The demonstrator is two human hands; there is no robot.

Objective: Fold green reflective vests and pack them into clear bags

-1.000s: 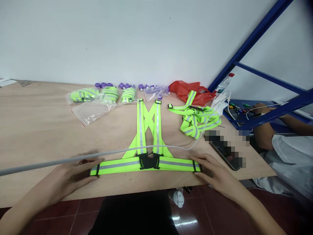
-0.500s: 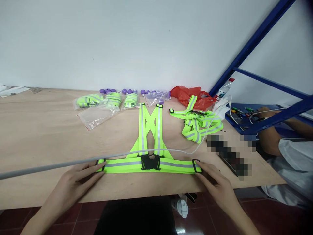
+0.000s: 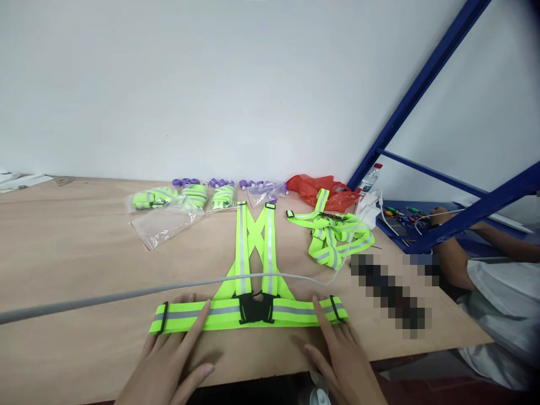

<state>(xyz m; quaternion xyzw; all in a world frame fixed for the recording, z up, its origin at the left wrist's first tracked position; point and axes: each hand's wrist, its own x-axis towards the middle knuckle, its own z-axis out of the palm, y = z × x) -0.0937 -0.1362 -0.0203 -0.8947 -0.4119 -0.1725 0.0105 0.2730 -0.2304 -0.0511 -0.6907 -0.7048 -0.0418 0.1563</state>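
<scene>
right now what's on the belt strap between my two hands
In the head view, the black buckle sits on the belt strap midway between left hand and right hand.

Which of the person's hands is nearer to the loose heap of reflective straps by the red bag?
Right. The right hand rests on the spread vest's belt, below the loose heap of straps; the left hand lies farther across.

At the bottom of the frame, the left hand (image 3: 171, 360) and right hand (image 3: 341, 360) are lying flat, fingertips pressing the waist band of a neon reflective harness (image 3: 251, 284) spread on the counter (image 3: 76, 270), under a grey cable (image 3: 126, 293).
</scene>
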